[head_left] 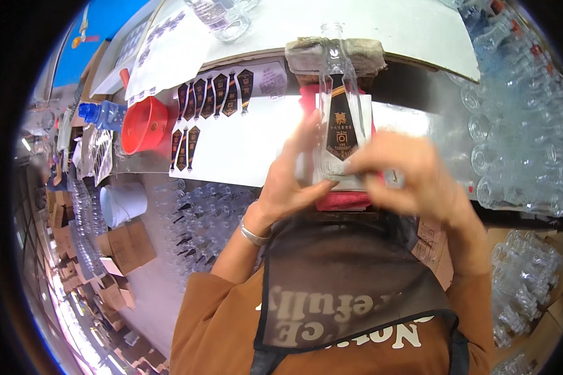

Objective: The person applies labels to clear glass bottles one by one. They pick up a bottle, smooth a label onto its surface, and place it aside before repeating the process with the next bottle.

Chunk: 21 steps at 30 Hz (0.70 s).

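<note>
A clear glass bottle (326, 134) lies on a padded rest, neck away from me, with a black tie-shaped label (344, 122) with gold print along its body. Along the bottle's left side is my left hand (286, 181), fingers and thumb spread apart, the thumb near the base. My right hand (406, 172) is at the lower right of the bottle, its fingertips by the label's pointed end. Motion smears those fingers, so their grip is unclear. A folded beige cloth (372, 55) supports the neck, and red cloth (341, 201) shows below the base.
A white backing sheet (231, 153) with several black labels lies left of the bottle. Beyond it are a red plastic container (145, 125) and a blue-capped bottle (109, 116). Many clear bottles (513, 137) stand at the right; more bottles (209, 219) and a white bucket (124, 204) are lower left.
</note>
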Tool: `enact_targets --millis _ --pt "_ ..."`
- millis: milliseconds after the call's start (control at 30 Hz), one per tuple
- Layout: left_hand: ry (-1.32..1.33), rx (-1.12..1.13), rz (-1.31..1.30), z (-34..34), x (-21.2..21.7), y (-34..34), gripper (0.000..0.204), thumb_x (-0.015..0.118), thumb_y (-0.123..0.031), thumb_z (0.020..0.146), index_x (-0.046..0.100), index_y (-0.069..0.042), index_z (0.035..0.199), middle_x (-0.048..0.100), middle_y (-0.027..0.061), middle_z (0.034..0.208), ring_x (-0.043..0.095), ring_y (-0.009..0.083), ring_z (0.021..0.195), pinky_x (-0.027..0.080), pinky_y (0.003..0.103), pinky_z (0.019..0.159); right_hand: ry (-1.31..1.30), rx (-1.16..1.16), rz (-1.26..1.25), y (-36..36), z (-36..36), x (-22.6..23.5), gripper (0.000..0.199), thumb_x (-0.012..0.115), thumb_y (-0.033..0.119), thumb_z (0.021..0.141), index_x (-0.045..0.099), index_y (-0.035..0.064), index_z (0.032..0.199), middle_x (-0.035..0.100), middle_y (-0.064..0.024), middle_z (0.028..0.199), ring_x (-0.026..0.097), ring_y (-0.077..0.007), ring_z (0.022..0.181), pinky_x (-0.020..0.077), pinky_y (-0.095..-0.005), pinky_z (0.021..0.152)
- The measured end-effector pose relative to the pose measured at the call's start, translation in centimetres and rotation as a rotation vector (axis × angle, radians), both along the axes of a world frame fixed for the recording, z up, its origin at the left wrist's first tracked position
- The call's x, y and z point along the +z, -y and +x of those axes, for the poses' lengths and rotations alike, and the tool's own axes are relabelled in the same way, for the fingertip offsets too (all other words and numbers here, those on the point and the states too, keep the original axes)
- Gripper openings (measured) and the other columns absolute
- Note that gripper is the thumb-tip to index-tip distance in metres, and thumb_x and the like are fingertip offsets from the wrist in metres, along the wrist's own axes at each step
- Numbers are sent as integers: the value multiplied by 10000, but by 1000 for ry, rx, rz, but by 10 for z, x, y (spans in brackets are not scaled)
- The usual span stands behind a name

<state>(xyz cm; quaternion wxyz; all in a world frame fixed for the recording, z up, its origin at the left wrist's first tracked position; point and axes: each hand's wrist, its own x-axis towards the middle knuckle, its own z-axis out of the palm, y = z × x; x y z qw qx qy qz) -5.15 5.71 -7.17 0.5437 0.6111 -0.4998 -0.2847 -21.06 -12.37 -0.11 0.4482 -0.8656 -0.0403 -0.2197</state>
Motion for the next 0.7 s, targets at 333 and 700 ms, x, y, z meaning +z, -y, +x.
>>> enact_targets --millis 333,700 --pt "5 11 -21 -1 -4 0 1025 833 -42 735 237 29 1565 366 192 1589 428 290 1429 360 403 1169 42 15 -52 -23 -40 -22 376 680 -51 658 691 33 1024 706 -141 1057 664 -313 944 534 -392 815" --pt "81 75 -86 -17 0 5 1112 854 -72 722 151 50 1575 368 248 1563 453 334 1400 380 402 1145 166 -130 -493 -51 -3 5 293 702 113 712 669 32 992 635 -75 926 619 -257 870 516 -378 758"
